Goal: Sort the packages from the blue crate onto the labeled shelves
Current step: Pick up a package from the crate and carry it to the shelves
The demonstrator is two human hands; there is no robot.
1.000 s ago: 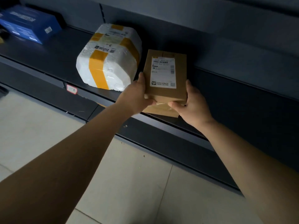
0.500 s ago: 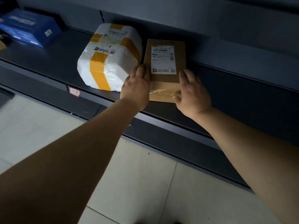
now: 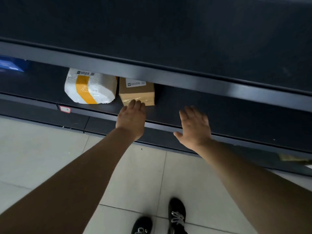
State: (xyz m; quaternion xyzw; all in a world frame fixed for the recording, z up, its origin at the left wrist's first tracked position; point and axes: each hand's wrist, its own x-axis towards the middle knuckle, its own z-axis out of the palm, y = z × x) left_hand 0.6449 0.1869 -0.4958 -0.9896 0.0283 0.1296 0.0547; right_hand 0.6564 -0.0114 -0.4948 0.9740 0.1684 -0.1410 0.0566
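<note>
on the lower shelf (image 3: 194,105), a brown box (image 3: 137,93) sits flat near the front lip, its white label (image 3: 135,83) partly cut off by the edge of the shelf above. just beside it on the left stands a white foam parcel (image 3: 90,89) wrapped with a yellow tape band (image 3: 84,91); the two look to be touching or nearly so, hard to tell in the shadow. far left on that same shelf a blue package (image 3: 11,65) shows only in part.

the left hand (image 3: 131,118) reaches in palm down, fingers (image 3: 135,103) straight and together, tips resting against the box's front edge where clear tape shines. it is flat and grips nothing. the right hand (image 3: 194,125) hovers apart from the box, off to its right over the shelf's front rail, fingers spread wide, a little blurred, holding nothing.

a small red-edged tag (image 3: 65,109) is stuck on the shelf's front rail, below the foam parcel; a mark is on it, too small to read. the upper shelf (image 3: 168,76) runs dark across the top and hides the backs of both parcels.

below, pale floor tiles (image 3: 42,157), and two black shoes (image 3: 176,215) with white laces at the bottom, toes toward the shelving.
</note>
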